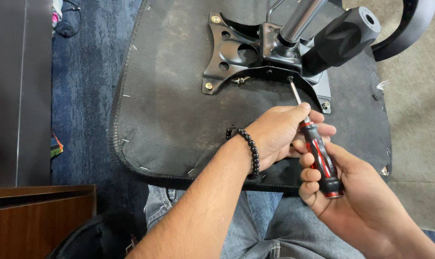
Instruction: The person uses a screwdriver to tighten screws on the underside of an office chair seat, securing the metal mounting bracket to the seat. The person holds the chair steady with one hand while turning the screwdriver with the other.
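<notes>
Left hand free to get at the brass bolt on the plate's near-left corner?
Probably not right away. The left hand is steadying the screwdriver shaft near its handle, while the right hand grips the handle. The path to the bolt across the seat underside looks clear once it lets go.

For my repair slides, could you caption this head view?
Both hands steady a red-and-black screwdriver, its tip at the black mounting plate under an overturned chair seat.
</notes>
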